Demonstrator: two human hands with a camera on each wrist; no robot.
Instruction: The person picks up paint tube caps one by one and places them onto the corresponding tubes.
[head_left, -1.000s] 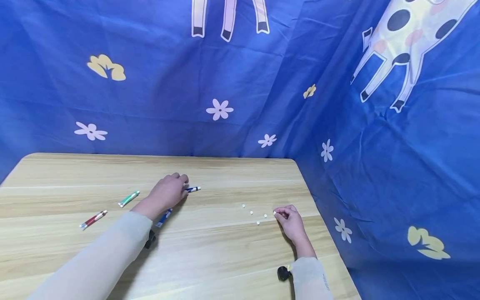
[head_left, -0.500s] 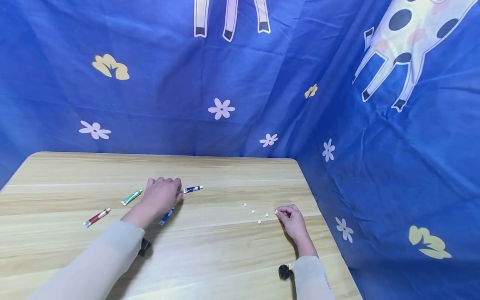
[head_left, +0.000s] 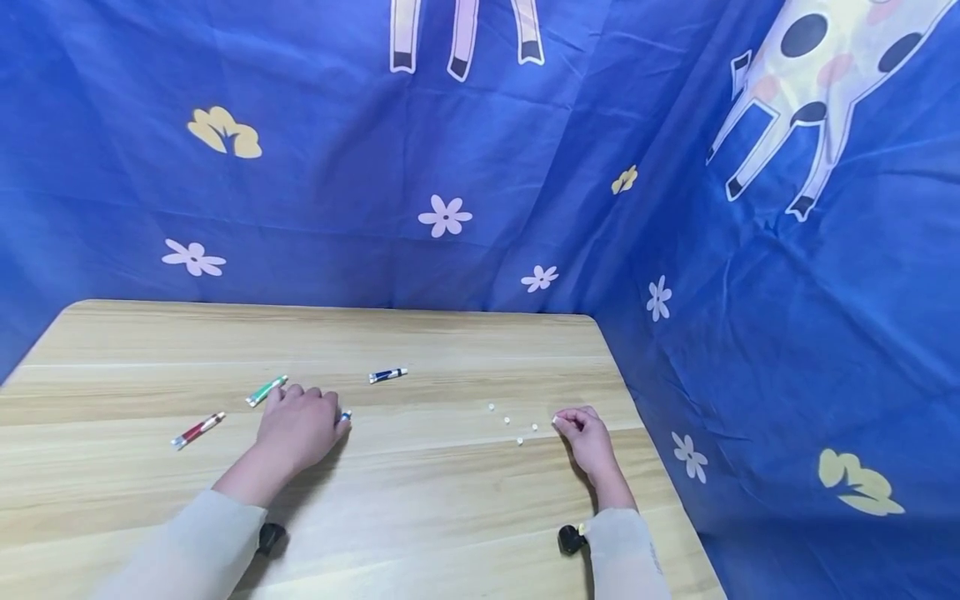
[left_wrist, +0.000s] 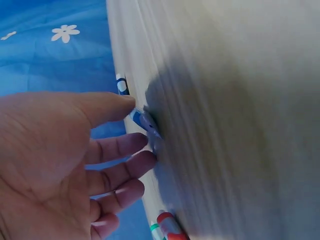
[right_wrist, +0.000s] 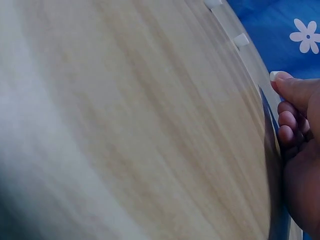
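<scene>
My left hand [head_left: 300, 427] is over a small blue paint tube [head_left: 346, 416], most of which it hides in the head view. In the left wrist view the thumb and curved fingers [left_wrist: 125, 167] stand apart on either side of that blue tube [left_wrist: 144, 123], close over the table. At the right, my right hand [head_left: 588, 444] pinches a small white cap [right_wrist: 273, 76] between thumb and forefinger. Several more white caps [head_left: 507, 420] lie loose on the table just left of it.
A dark blue tube [head_left: 387, 376] lies farther back on the wooden table [head_left: 435, 517]. Left of my left hand are a green tube [head_left: 267, 391] and a red tube [head_left: 198, 431]. A blue printed curtain [head_left: 322, 200] hangs behind and to the right.
My left hand has drawn back from the dark blue tube, which stays on the table, and moved left and nearer over the other blue tube. The right hand keeps its pinch on the cap.
</scene>
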